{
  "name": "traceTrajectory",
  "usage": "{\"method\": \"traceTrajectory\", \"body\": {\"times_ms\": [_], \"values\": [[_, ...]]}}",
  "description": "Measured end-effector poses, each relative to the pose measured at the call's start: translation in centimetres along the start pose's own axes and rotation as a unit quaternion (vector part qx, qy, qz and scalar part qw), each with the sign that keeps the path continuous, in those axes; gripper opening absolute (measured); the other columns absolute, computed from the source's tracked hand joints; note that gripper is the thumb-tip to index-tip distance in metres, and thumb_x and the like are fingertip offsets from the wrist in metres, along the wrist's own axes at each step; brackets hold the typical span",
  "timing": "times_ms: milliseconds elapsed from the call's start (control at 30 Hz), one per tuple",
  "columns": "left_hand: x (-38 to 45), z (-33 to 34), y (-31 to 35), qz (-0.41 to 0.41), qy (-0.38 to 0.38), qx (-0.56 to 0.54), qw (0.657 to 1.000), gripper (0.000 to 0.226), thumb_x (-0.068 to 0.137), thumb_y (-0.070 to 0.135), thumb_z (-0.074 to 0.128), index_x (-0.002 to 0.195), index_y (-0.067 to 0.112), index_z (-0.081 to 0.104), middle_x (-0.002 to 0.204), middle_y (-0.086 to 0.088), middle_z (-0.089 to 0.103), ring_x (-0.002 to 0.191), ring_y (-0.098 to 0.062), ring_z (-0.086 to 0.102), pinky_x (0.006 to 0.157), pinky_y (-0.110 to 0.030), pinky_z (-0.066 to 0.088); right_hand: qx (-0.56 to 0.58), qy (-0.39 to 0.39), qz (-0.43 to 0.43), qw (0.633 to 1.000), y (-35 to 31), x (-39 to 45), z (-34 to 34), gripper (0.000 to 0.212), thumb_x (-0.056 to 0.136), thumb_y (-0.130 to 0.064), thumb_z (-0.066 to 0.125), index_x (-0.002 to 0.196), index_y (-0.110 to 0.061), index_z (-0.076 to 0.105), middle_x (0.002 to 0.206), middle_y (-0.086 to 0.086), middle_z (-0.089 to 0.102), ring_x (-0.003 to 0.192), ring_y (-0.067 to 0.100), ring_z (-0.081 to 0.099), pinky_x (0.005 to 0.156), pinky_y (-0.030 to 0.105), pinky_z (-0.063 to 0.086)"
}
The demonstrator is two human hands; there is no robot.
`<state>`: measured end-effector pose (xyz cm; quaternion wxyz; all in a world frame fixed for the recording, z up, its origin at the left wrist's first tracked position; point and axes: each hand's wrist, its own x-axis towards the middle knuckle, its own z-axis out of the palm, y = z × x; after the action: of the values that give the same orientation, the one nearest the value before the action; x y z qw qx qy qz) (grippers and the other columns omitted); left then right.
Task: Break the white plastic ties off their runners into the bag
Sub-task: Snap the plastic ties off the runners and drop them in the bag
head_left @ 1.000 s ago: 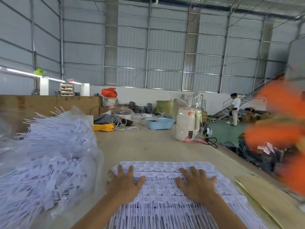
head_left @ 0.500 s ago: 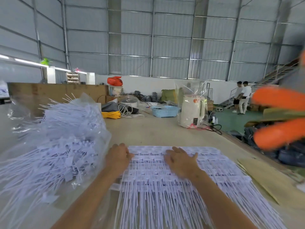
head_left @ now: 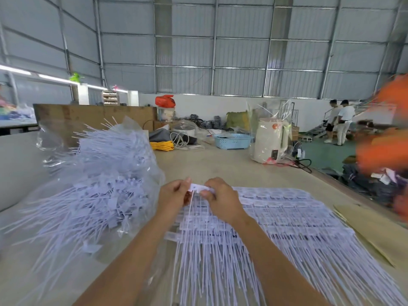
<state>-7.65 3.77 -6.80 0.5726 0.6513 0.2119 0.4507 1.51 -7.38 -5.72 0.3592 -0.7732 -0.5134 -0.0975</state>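
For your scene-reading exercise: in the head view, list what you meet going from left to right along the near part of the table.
Clear bag of loose ties → left hand → small white strip pinched between both hands → right hand → flat sheet of ties on runners → brown cardboard.

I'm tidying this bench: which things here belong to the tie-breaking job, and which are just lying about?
In the job: tie strip pinched by left hand and right hand; runner stack; clear bag.
Lying about: blue basket, yellow cord, white appliance, cardboard.
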Motion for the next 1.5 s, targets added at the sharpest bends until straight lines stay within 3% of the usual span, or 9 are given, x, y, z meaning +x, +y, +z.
{"method": "traceTrajectory", "body": {"times_ms": [133, 233, 600, 733, 867, 1000, 1167, 1367, 1500], "values": [[-0.6, 0.3, 1.1, 0.053, 0.000, 0.021, 0.998, 0.028, 0.095, 0.024, 0.056, 0.071, 0.012, 0.063, 0.061, -0.008, 0.061, 0.055, -0.015, 0.057, 0.057, -0.030, 0.050, 0.021, -0.032, 0.002, 0.999, -0.5, 0.0, -0.8, 0.026, 0.097, -0.032, 0.047, 0.102, -0.009, 0.058, 0.092, 0.013, 0.063, 0.086, 0.031, 0.056, 0.077, 0.041, 0.046], [-1.0, 0.7, 1.1, 0.019, -0.038, 0.017, 0.999, 0.032, 0.097, 0.027, 0.052, 0.076, 0.005, 0.060, 0.051, -0.007, 0.058, 0.038, -0.014, 0.052, 0.040, -0.020, 0.042, 0.006, -0.026, -0.010, 1.000, -0.6, -0.4, -0.7, 0.022, 0.097, -0.030, 0.047, 0.092, -0.011, 0.056, 0.089, 0.010, 0.063, 0.087, 0.032, 0.057, 0.075, 0.041, 0.046], [-0.6, 1.0, 1.6, 0.030, -0.050, 0.112, 0.992, 0.041, 0.089, 0.024, 0.065, 0.056, 0.013, 0.043, 0.040, 0.000, 0.045, 0.038, -0.016, 0.038, 0.047, -0.025, 0.032, -0.018, 0.018, -0.035, 0.999, -0.7, -1.1, -0.6, 0.024, 0.093, -0.031, 0.054, 0.082, -0.011, 0.062, 0.077, 0.006, 0.063, 0.076, 0.028, 0.057, 0.069, 0.038, 0.046], [0.6, -1.3, 1.7, -0.095, -0.029, 0.093, 0.991, 0.039, 0.086, 0.019, 0.068, 0.057, 0.013, 0.043, 0.037, 0.003, 0.038, 0.031, -0.012, 0.032, 0.044, -0.021, 0.029, -0.114, 0.058, -0.061, 0.990, -0.2, -1.0, -2.1, 0.023, 0.095, -0.034, 0.050, 0.083, -0.017, 0.061, 0.081, -0.002, 0.058, 0.079, 0.023, 0.058, 0.080, 0.035, 0.042], [0.9, -3.0, 1.6, -0.177, -0.067, -0.088, 0.978, 0.028, 0.095, 0.023, 0.056, 0.069, 0.011, 0.051, 0.037, 0.007, 0.035, 0.026, -0.006, 0.028, 0.033, -0.010, 0.022, 0.032, 0.170, 0.007, 0.985, 0.9, -0.8, -4.7, 0.018, 0.092, -0.031, 0.058, 0.094, -0.017, 0.068, 0.094, -0.004, 0.065, 0.089, 0.021, 0.061, 0.088, 0.044, 0.045], [-0.8, 1.5, 1.9, -0.048, -0.078, -0.063, 0.994, 0.021, 0.099, 0.024, 0.048, 0.084, 0.019, 0.062, 0.052, 0.001, 0.057, 0.041, -0.008, 0.050, 0.044, -0.020, 0.039, 0.078, 0.077, -0.042, 0.993, -0.9, -1.0, -3.4, 0.013, 0.090, -0.024, 0.060, 0.095, -0.013, 0.065, 0.089, -0.001, 0.060, 0.086, 0.019, 0.055, 0.079, 0.034, 0.043], [-1.9, 2.7, 2.0, -0.097, -0.167, -0.099, 0.976, 0.052, 0.096, 0.057, 0.032, 0.089, 0.018, 0.067, 0.073, -0.003, 0.068, 0.065, -0.013, 0.060, 0.062, -0.029, 0.046, 0.109, 0.072, -0.071, 0.989, -1.3, -1.0, -2.8, 0.021, 0.087, -0.017, 0.064, 0.104, -0.007, 0.058, 0.099, 0.004, 0.053, 0.092, 0.014, 0.049, 0.079, 0.023, 0.038], [-2.9, 3.0, 2.2, -0.053, -0.153, -0.087, 0.983, 0.017, 0.097, 0.017, 0.052, 0.087, 0.014, 0.065, 0.064, 0.000, 0.065, 0.055, -0.009, 0.062, 0.050, -0.023, 0.050, 0.060, 0.033, -0.037, 0.997, 0.3, -1.2, -2.9, 0.052, 0.076, -0.021, 0.075, 0.122, -0.010, 0.054, 0.117, 0.004, 0.050, 0.107, 0.016, 0.048, 0.093, 0.028, 0.041], [-2.6, 2.7, 2.3, -0.038, -0.119, -0.103, 0.987, 0.020, 0.100, 0.016, 0.046, 0.090, 0.012, 0.064, 0.058, -0.001, 0.058, 0.046, -0.010, 0.050, 0.043, -0.020, 0.040, 0.038, -0.005, 0.024, 0.999, 1.5, -1.1, -3.6, 0.027, 0.089, -0.040, 0.057, 0.106, -0.019, 0.062, 0.094, -0.003, 0.062, 0.089, 0.016, 0.056, 0.083, 0.035, 0.045]]}}
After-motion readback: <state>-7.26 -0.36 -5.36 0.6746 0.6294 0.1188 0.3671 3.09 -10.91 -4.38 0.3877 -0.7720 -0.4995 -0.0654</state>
